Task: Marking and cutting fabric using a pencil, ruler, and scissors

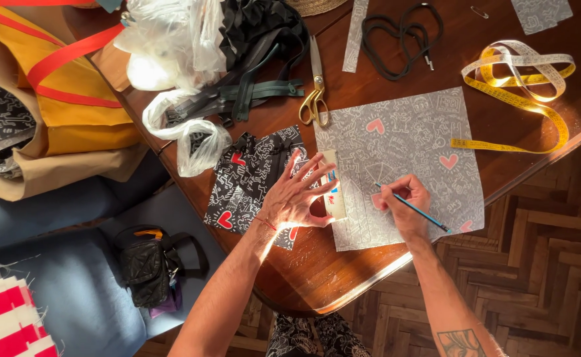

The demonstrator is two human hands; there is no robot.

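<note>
A square of grey patterned fabric [409, 145] with pink hearts lies flat on the dark wooden table [303, 264]. My left hand [297, 195] rests with fingers spread on a small pale card [333, 192] at the fabric's left edge. My right hand [406, 205] grips a blue pencil [412, 208], its tip touching the fabric near the card. Beneath my left hand lies a piece of black fabric [244, 182] with white pattern and red hearts.
Gold-handled scissors [315, 92], dark zippers [244, 96], a black cord [399, 33] and a yellow tape measure [521, 86] lie further back. Plastic bags [171, 46] and a yellow tote [66, 86] crowd the left. A black pouch [146, 264] sits on a blue seat.
</note>
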